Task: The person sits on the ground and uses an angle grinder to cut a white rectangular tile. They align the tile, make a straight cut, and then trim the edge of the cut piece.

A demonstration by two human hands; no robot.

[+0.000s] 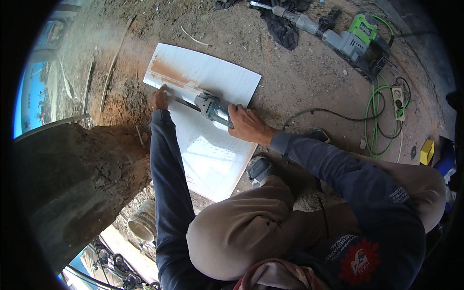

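Observation:
A large white tile (211,171) lies on the dirt ground in front of me, with reddish-brown dust on its far part. My right hand (249,124) is wrapped round the body of a teal and grey angle grinder (210,107), whose grey head rests over the middle of the tile. Its disc is hard to make out. At the tile's left edge, my left hand (159,99) grips the rim with its fingers closed. A thin dark strip or line runs from beside this hand toward the grinder head.
A green and grey demolition hammer (355,43) lies at the far right near a dark cloth (280,26). Green and black cables surround a power strip (398,103). A thick concrete block (82,183) stands at left, with a bucket (143,222) nearby. A yellow box (427,152) sits at right.

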